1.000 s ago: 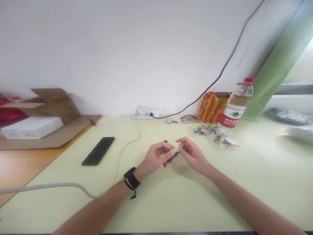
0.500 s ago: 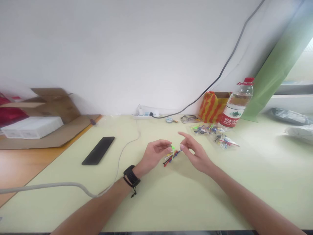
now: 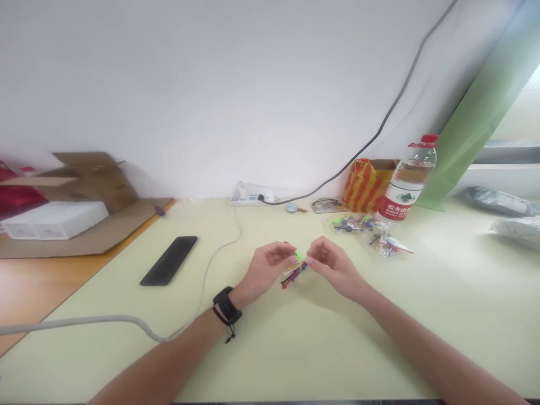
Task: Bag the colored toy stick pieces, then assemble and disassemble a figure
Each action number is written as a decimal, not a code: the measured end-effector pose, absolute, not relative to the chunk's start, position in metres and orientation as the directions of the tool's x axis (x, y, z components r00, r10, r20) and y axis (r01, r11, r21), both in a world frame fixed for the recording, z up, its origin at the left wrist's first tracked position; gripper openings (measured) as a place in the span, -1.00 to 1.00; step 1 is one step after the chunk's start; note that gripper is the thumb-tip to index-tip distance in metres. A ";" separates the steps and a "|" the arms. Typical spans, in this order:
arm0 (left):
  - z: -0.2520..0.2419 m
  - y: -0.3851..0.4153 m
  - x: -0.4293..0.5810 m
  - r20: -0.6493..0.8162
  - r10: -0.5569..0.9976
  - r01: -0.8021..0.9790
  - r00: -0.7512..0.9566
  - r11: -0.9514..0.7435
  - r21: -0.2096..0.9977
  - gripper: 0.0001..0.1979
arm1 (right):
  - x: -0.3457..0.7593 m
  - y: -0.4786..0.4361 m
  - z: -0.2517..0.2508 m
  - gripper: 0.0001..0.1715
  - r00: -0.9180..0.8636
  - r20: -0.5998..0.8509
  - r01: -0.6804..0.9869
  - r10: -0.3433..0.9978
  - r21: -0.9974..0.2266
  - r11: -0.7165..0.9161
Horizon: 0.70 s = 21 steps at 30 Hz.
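My left hand (image 3: 266, 265), with a black watch on its wrist, pinches a small bright-green plastic piece (image 3: 299, 257) between thumb and fingertips. Facing it, my right hand (image 3: 335, 266) has thumb and forefinger pressed together at the right side of the green piece; whatever lies between those fingertips is too small to make out. Just below the fingertips, several thin coloured plastic sticks with arrow-like ends (image 3: 291, 277) lie on the table in red, blue, black, white and yellow. My fingers cover part of them.
A black phone (image 3: 169, 260) and a pale cable (image 3: 205, 275) lie to the left. Bags of small plastic parts (image 3: 388, 243), a water bottle (image 3: 403, 188) and a striped bag (image 3: 363, 185) stand at back right. A power strip (image 3: 248, 198) is against the wall.
My right hand has moved slightly left, and its raised forefinger has curled down to the thumb beside the green piece. The left hand has stayed almost still.
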<state>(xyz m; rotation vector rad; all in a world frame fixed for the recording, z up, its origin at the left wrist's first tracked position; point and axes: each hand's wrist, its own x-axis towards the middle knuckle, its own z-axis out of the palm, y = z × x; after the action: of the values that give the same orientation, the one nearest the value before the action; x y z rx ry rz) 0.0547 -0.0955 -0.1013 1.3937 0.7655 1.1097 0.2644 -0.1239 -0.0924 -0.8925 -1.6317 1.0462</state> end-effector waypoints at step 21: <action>-0.103 -0.091 0.052 0.217 0.943 -0.130 0.254 -0.190 0.973 -0.71 | 0.258 -0.123 -0.102 -0.54 -0.209 0.140 -0.078 0.968 -0.989 0.126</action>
<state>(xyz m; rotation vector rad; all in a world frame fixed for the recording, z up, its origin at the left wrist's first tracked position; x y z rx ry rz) 0.0522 -0.0910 -0.1031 1.3944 0.8281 1.1980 0.2583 -0.1230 -0.1020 -0.9527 -1.3762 1.2917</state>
